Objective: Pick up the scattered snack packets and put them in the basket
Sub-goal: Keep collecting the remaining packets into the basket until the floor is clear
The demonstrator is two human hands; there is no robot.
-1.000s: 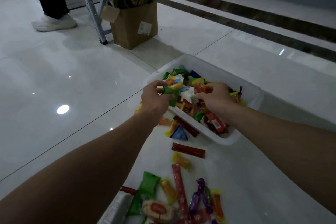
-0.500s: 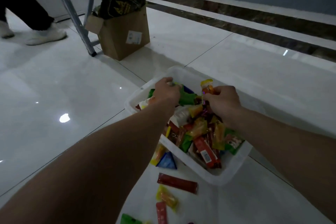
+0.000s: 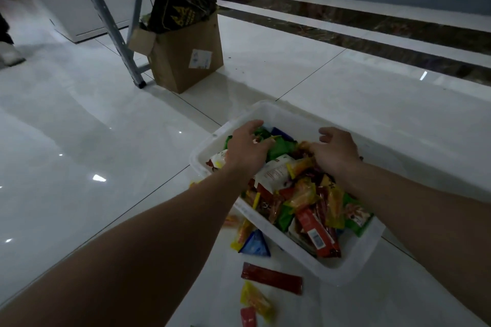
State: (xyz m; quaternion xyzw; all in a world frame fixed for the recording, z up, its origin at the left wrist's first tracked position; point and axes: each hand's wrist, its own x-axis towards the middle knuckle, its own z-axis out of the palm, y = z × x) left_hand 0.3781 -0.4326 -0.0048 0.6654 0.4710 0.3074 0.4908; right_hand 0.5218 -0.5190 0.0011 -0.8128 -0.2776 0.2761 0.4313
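A white plastic basket (image 3: 345, 272) stands on the pale tiled floor, heaped with several colourful snack packets (image 3: 303, 194). Both my hands are over its far end. My left hand (image 3: 245, 147) hovers with relaxed fingers on a green packet (image 3: 280, 147) lying on the pile. My right hand (image 3: 336, 150) is loosely spread over orange and dark packets, gripping nothing. On the floor by the basket's near left side lie a blue triangular packet (image 3: 255, 245), a dark red stick packet (image 3: 271, 277), a yellow packet (image 3: 256, 300) and a small red packet (image 3: 248, 317).
A brown cardboard box (image 3: 186, 64) holding a black bag (image 3: 180, 6) stands beyond the basket, beside a grey metal leg (image 3: 114, 34). A person's white shoe (image 3: 10, 57) shows at the far left. Dark stone strips (image 3: 372, 24) run along the wall.
Both hands moved further over the basket and their fingers loosened; the green packet from my left hand and the orange one from my right now lie on the pile.
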